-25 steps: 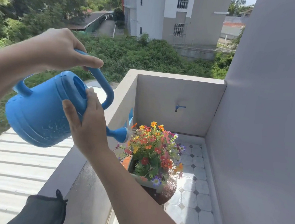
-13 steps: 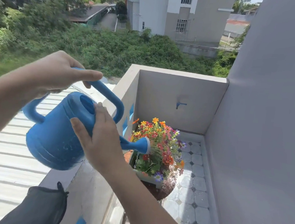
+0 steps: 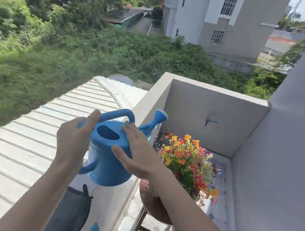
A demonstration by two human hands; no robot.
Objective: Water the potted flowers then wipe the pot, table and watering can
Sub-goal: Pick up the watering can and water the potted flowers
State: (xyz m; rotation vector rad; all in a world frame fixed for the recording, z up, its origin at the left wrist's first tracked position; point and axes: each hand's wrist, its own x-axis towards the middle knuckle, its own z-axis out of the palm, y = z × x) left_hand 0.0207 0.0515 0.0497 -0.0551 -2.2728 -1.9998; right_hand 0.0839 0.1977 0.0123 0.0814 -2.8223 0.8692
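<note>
The blue watering can (image 3: 107, 167) is upright above the parapet ledge (image 3: 147, 103), spout pointing up and away toward the corner. My left hand (image 3: 72, 140) grips its top handle from the left. My right hand (image 3: 137, 155) lies flat against the can's top and right side, fingers spread. I cannot tell whether the can's base touches the ledge. To the right and lower, the orange, red and yellow flowers (image 3: 186, 157) stand in a brown pot (image 3: 149, 196) on a small table (image 3: 142, 226), partly hidden by my right forearm.
A dark grey cloth (image 3: 72, 212) lies on the ledge just below the can. A blue tap (image 3: 209, 121) sticks out of the back wall. A tall grey wall (image 3: 286, 149) closes the right side. A corrugated white roof (image 3: 21, 138) lies beyond the ledge.
The can has swung from tilted, spout down over the flowers, back to upright and lower, over the ledge. Both hands moved with it.
</note>
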